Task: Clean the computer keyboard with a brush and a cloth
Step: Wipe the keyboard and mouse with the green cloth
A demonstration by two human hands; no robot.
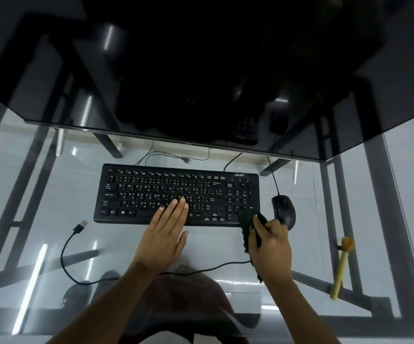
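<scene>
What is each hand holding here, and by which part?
The right hand grips the dark cloth around its middle, its front end on the keyboard corner. The left hand holds nothing; it lies flat on the keys.

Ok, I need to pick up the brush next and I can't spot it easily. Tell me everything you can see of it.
The brush lies flat on the glass table, at the right, apart from the mouse and the keyboard. It looks like pale wood or bamboo: a straight stick handle with a short tuft of tan bristles at the far end, pointing away from the person. Neither hand touches it; the right hand is nearest.
</scene>
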